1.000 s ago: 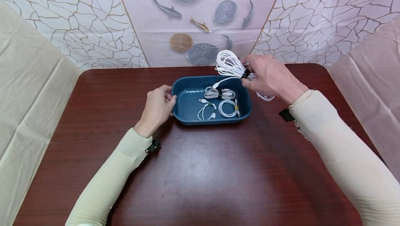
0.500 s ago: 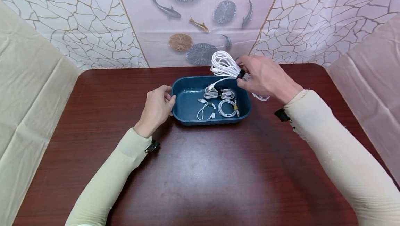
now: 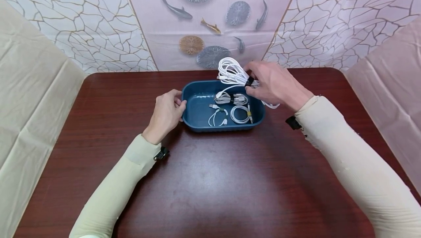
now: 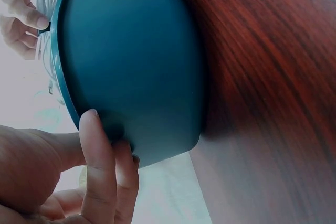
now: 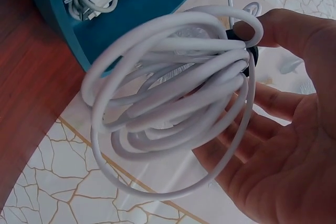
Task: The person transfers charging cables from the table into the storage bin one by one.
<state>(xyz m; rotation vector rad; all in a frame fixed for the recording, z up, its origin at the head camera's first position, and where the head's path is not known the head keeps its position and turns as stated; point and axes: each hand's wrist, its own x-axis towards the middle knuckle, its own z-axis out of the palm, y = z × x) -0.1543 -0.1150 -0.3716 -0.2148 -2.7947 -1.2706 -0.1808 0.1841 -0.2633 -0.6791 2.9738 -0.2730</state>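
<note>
A dark blue plastic bin (image 3: 196, 112) stands toward the back of the table. My left hand (image 3: 166, 112) pinches its left end at the rim; in the left wrist view the fingers (image 4: 97, 166) lie against the outer wall. Over the bin's back right side, my right hand (image 3: 276, 84) holds a thick coiled white cable (image 3: 231, 71) by its black strap. One plug end of that cable hangs down over the bin, and a loose loop dangles under the hand. Inside lie a cable bundle (image 3: 223, 99) with a black strap, a coil (image 3: 237, 120) with a yellow tie, and a short cable (image 3: 212, 120).
The reddish-brown wooden table (image 3: 210, 187) extends in front of the bin and to both sides. A patterned curtain (image 3: 213, 33) hangs right behind the table's back edge, and beige cloth (image 3: 29, 102) borders the left side, with similar cloth on the right.
My right hand has carried the coiled white cable leftward and slightly lower, farther over the bin. The left hand and the bin stay put.
</note>
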